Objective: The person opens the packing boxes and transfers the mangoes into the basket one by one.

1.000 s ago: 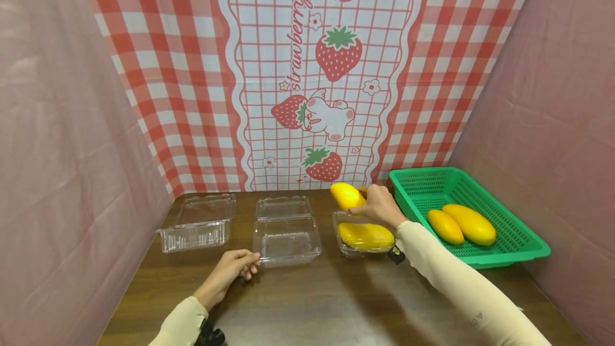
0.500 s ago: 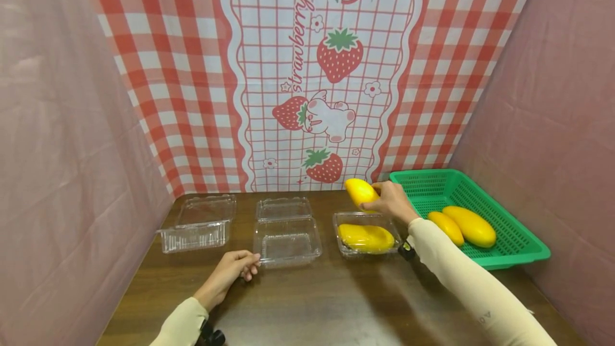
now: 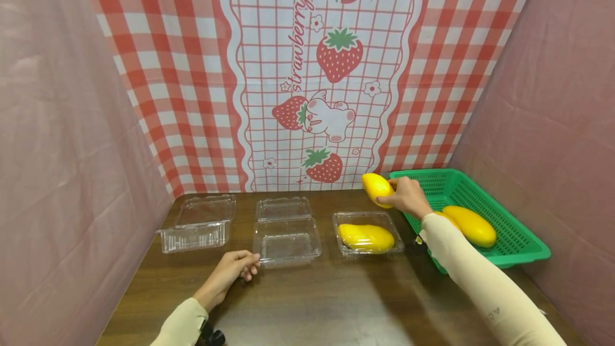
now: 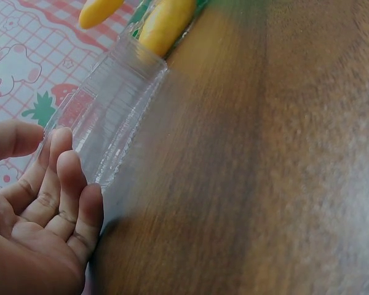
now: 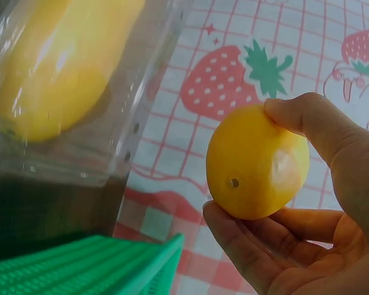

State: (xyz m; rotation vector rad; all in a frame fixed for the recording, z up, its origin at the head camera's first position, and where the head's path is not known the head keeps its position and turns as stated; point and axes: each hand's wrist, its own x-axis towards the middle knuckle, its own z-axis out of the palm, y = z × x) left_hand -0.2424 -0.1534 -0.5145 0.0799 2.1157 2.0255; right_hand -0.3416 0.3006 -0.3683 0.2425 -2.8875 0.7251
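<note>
My right hand (image 3: 409, 196) grips a yellow mango (image 3: 377, 190) between thumb and fingers, raised at the near-left edge of the green basket. In the right wrist view the mango (image 5: 255, 163) shows its rounded end with a small hole. Below and to the left, another mango (image 3: 366, 237) lies inside a closed clear plastic clamshell container (image 3: 400, 249). My left hand (image 3: 233, 270) pinches the front-left corner of an opened clamshell container (image 3: 288, 254); the left wrist view shows thumb and fingertips at the rim of this container (image 4: 120, 92).
A green basket (image 3: 521, 239) stands at the right with two mangoes (image 3: 470, 225) in it, one partly hidden by the right sleeve. Another opened clamshell container (image 3: 194, 236) sits at the left. Behind the wooden table (image 3: 307, 303) hangs a strawberry-print cloth (image 3: 336, 116).
My right hand has carried the mango rightward and slightly up, away from the closed container toward the green basket. The left hand stays at the middle container's corner.
</note>
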